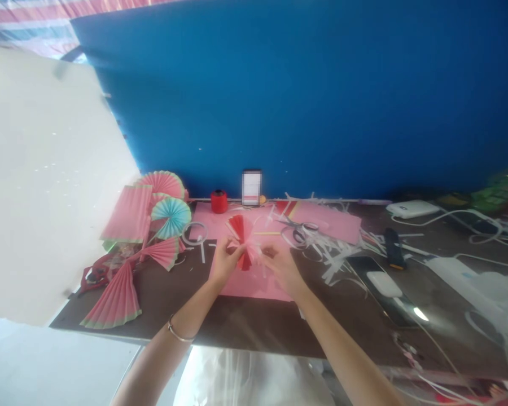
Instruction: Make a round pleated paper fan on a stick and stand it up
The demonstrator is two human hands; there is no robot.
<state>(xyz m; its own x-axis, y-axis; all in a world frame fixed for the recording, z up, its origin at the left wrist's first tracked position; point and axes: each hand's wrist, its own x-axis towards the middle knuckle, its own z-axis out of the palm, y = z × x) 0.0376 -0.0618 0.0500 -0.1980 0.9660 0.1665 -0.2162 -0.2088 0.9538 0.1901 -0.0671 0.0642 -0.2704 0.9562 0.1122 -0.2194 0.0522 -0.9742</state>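
Observation:
My left hand (225, 264) is closed around the pinched middle of a small red pleated paper fan (236, 226). The folds spread above and below my fingers. Close on its right, my right hand (280, 266) has thumb and forefinger pressed together. A pale, blurred bit shows between the two hands, and I cannot make out what the right fingers hold. Both hands are over pink paper sheets (254, 286) on the dark table. Behind the right hand lie scissors (302, 232) and a thin yellow strip (266, 233).
Pleated pink fans (114, 301) and a blue paper rosette (171, 217) crowd the left side. A red spool (219, 202) and an upright phone (252, 187) stand at the back. White paper scraps (336, 259), a dark phone (385, 290) and cables lie to the right.

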